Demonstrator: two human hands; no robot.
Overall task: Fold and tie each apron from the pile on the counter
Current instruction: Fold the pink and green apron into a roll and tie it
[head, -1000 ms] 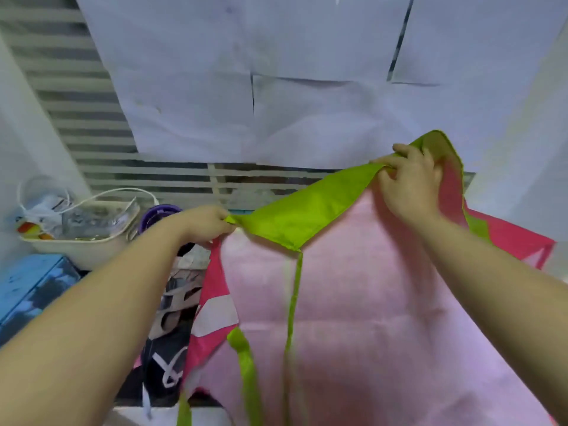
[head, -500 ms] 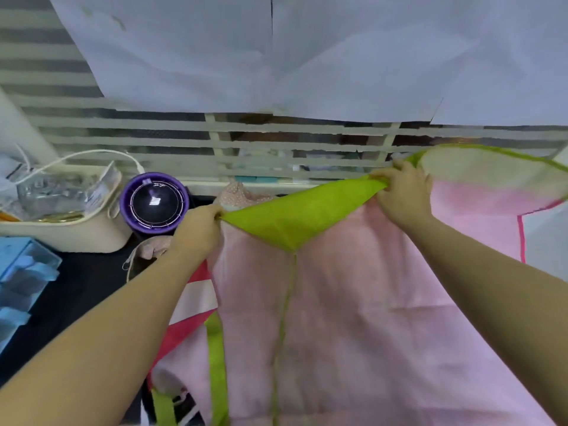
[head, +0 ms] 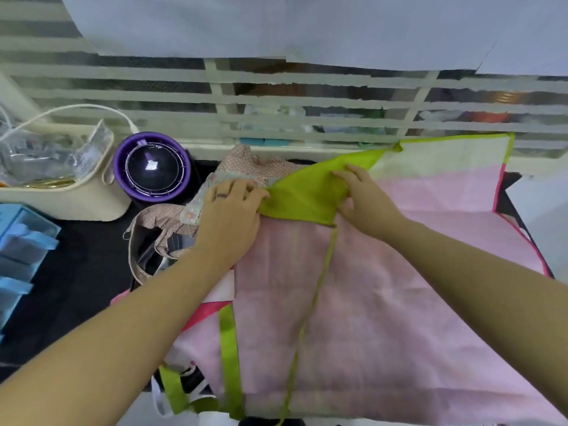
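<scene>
A pink apron [head: 384, 302] lies spread on the dark counter [head: 76, 272], with a lime-green triangular flap [head: 307, 192] folded over its top and a thin green tie [head: 310, 309] running down its middle. My left hand [head: 230, 207] lies at the flap's left corner and pinches it. My right hand [head: 365, 198] presses on the flap's right side with fairly straight fingers. A wider green strap [head: 229, 358] hangs at the lower left. Under the pink apron, a dotted beige apron [head: 246, 164] shows crumpled by my left hand.
A purple round container [head: 152, 167] and a cream basket [head: 67, 201] of packets stand at the back left. Blue boxes [head: 21, 241] sit at the left edge. A slatted window [head: 276, 96] runs along the back of the counter.
Both hands have brought the held-up apron down onto the counter. The green flap now lies flat, and my right hand has slid from its upper edge onto the flap.
</scene>
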